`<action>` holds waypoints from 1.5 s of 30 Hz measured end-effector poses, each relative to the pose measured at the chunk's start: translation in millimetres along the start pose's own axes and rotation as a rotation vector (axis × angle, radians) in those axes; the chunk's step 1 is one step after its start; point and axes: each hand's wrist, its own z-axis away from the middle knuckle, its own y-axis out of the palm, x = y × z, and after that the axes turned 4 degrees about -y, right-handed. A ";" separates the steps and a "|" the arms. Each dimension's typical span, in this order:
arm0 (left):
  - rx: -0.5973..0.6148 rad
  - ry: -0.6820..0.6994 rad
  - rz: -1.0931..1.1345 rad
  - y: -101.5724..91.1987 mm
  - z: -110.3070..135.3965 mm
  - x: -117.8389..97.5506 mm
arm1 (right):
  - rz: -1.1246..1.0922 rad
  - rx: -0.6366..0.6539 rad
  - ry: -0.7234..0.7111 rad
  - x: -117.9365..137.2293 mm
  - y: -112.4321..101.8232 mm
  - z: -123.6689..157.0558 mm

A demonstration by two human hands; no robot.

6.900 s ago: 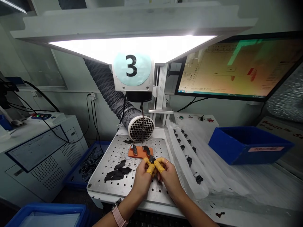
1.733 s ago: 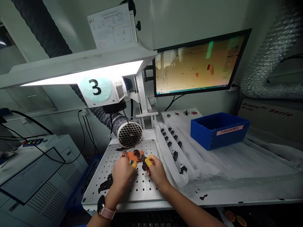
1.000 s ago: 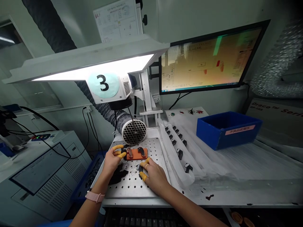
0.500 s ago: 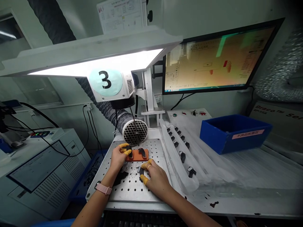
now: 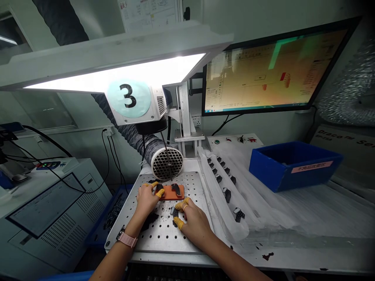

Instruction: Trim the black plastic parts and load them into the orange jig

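Note:
An orange fixture block (image 5: 171,194) lies on the perforated metal plate (image 5: 164,234) below the laser head marked 3 (image 5: 133,102). A small black mesh part (image 5: 176,189) sits on its right side. My left hand (image 5: 149,197), in yellow finger cots, pinches another black part at the block's left end. In front of the block rests my right hand (image 5: 190,218), its fingers curled over a small black part (image 5: 174,212) on the plate.
A grilled extraction duct (image 5: 166,164) opens just behind the block. Black scraps (image 5: 149,220) lie on the plate by my left wrist. To the right are a plastic sheet with rows of black parts (image 5: 225,187), a blue bin (image 5: 293,164) and a monitor (image 5: 275,70).
Earlier both hands held one part together in front of the block. Now they are apart: the left has gone to the block's left end, the right has settled on the plate.

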 end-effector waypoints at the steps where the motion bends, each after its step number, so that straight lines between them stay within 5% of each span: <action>1: -0.006 0.009 -0.018 -0.7 2.9 -1.2 | 0.003 -0.001 0.002 -0.1 0.3 0.1; 7: -0.055 0.115 -0.276 -3.0 20.6 -10.2 | 0.021 0.000 -0.003 -0.5 1.8 0.0; 20: 0.010 0.071 -0.234 -4.5 19.8 -9.2 | -0.033 -0.029 0.001 3.0 -2.9 1.4; 31: 0.040 0.050 -0.071 -6.0 9.5 6.5 | -0.520 -0.123 0.101 -8.2 3.2 -3.6; 37: 0.026 0.087 0.074 -19.3 5.3 9.6 | -0.579 -0.176 0.100 -11.0 4.3 -4.2; 42: -0.111 0.048 0.412 -26.4 39.7 -8.8 | -0.586 -0.205 0.080 -12.1 3.5 -7.1; 45: 0.003 0.020 0.627 -19.3 69.5 -24.7 | -0.644 -0.224 0.079 -12.6 1.7 -8.5</action>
